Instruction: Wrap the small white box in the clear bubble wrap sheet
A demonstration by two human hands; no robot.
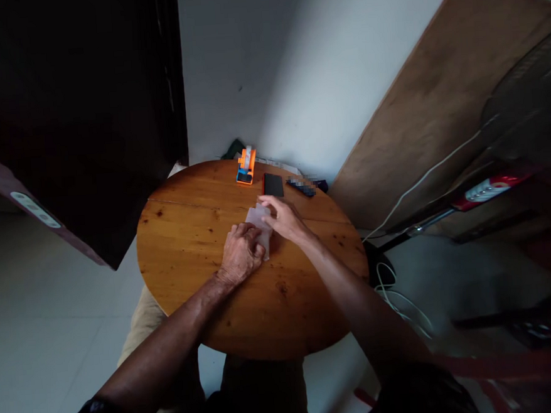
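A small pale, slightly see-through folded piece (258,216) lies near the middle of the round wooden table (178,238); whether it is paper or plastic I cannot tell. My left hand (241,250) is closed, its curled fingers gripping the lower left part of the piece. From the right, my right hand (283,218) holds the upper right edge, with fingers above and thumb below. Both hands cover parts of the piece. Beyond them stands an orange tape dispenser (246,164) with a roll of tape on it.
A dark flat rectangular object with a reddish edge (273,184) and a dark, partly blurred long object (301,186) lie at the table's far side. A wall rises behind. On the right are a leaning board (417,71), a fan (526,88) and a white cable (412,304).
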